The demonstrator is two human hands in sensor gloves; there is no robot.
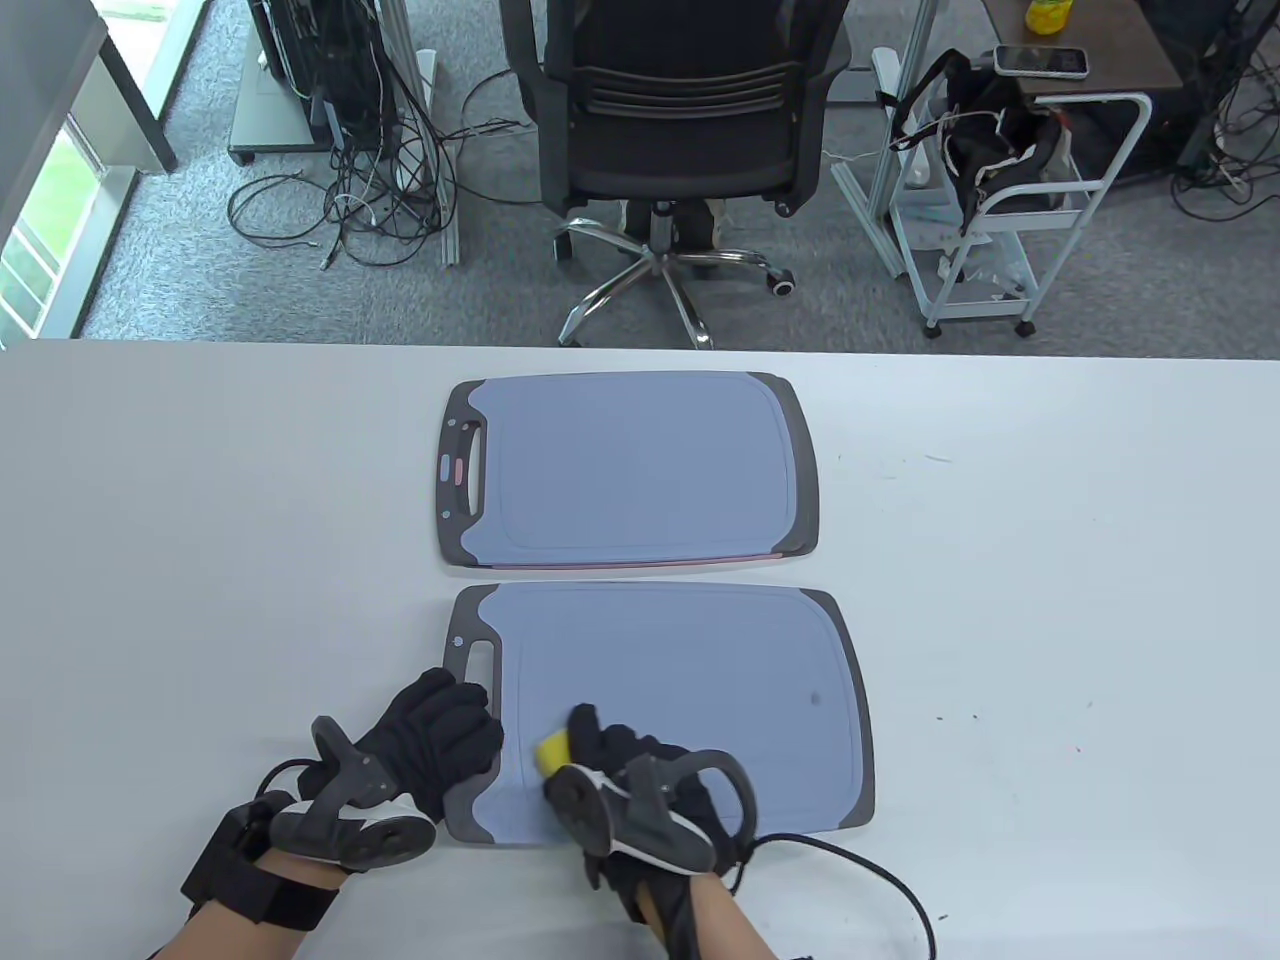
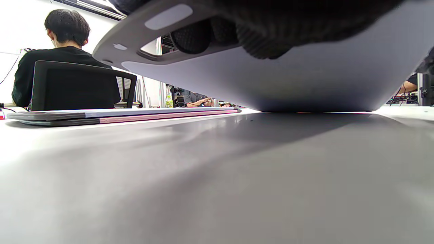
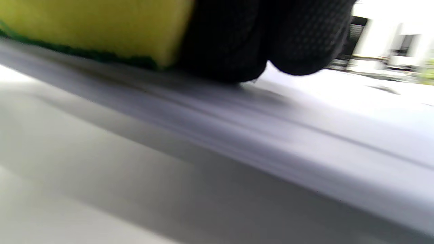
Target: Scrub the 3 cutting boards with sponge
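Note:
A blue cutting board (image 1: pixel 690 690) with a grey rim lies near the table's front edge. My left hand (image 1: pixel 445 725) grips its left edge by the handle slot. In the left wrist view that end of the board (image 2: pixel 271 78) is tilted up off the table, with my fingers (image 2: pixel 193 39) curled under it. My right hand (image 1: pixel 605 750) holds a yellow sponge (image 1: pixel 553 751) pressed on the board's near left corner. The right wrist view shows the sponge (image 3: pixel 95 27) with its green underside down on the board (image 3: pixel 271 135). Behind it lies a stack of boards (image 1: pixel 630 470), blue on top and a pink one (image 2: pixel 162 116) beneath.
A small dark spot (image 1: pixel 815 697) marks the near board's right part. Beyond the table's far edge stand an office chair (image 1: pixel 680 100), a white cart (image 1: pixel 1000 210) and loose cables. A glove cable (image 1: pixel 880 880) trails at the front right. A seated person (image 2: pixel 57 57) shows in the left wrist view.

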